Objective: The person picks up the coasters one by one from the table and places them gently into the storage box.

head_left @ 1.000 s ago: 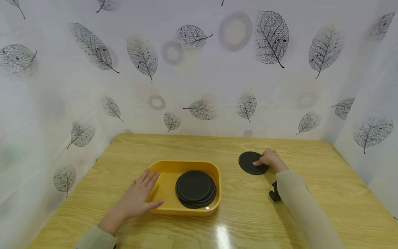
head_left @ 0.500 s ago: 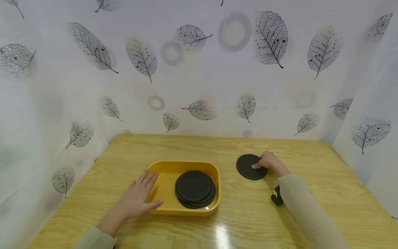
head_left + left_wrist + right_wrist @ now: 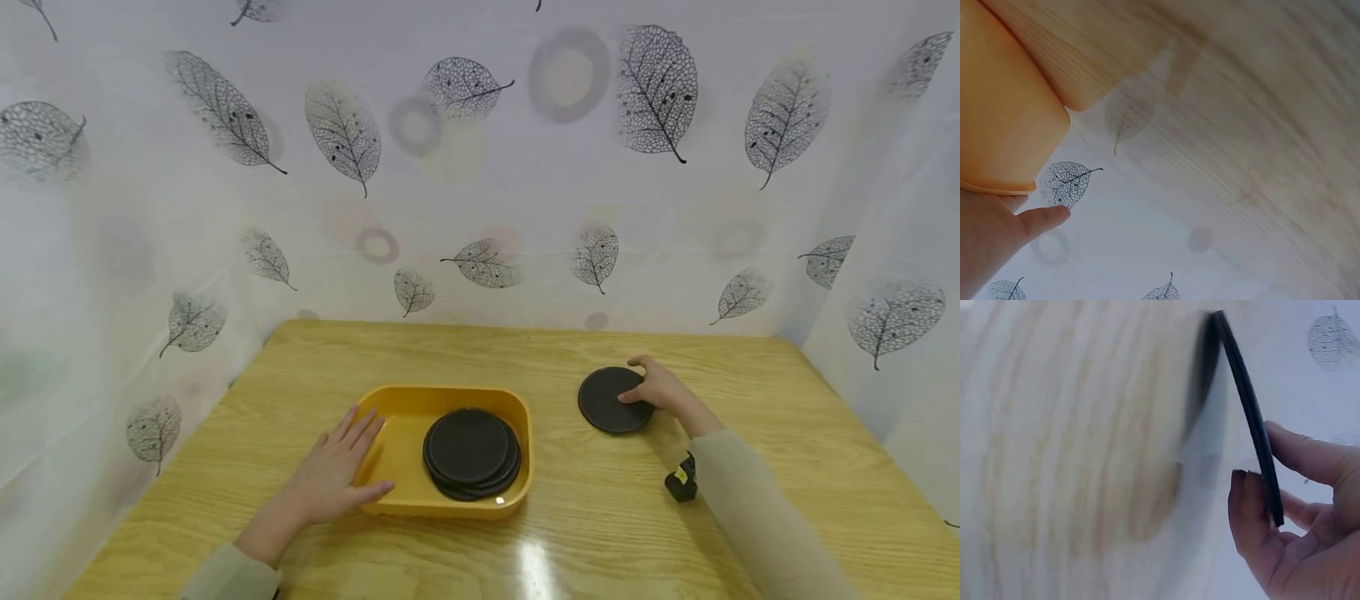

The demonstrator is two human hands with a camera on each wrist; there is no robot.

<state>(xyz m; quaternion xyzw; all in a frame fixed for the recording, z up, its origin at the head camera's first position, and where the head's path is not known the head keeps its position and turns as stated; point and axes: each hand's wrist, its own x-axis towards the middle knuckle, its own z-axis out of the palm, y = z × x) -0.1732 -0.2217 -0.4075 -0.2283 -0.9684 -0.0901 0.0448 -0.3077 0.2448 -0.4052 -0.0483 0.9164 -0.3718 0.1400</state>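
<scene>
A black round coaster is in my right hand, at the far right part of the table. My thumb lies on its top face; the right wrist view shows the coaster edge-on, tilted, with curled fingers on its other face. My left hand rests over the left side of a yellow tray, its fingers straight and spread across the rim. Inside that tray, toward the right, lies a stack of black round coasters. The left wrist view catches the tray's outer wall.
Beneath my right wrist is a small black object with a yellow mark, apparently worn there. The wood-grain table ends at a white leaf-printed curtain, which also stands along both sides.
The right hand and its coaster have shifted slightly toward me, first left, then back right. My right forefinger now reaches out farther from the coaster. Left hand, tray and stack stay put.
</scene>
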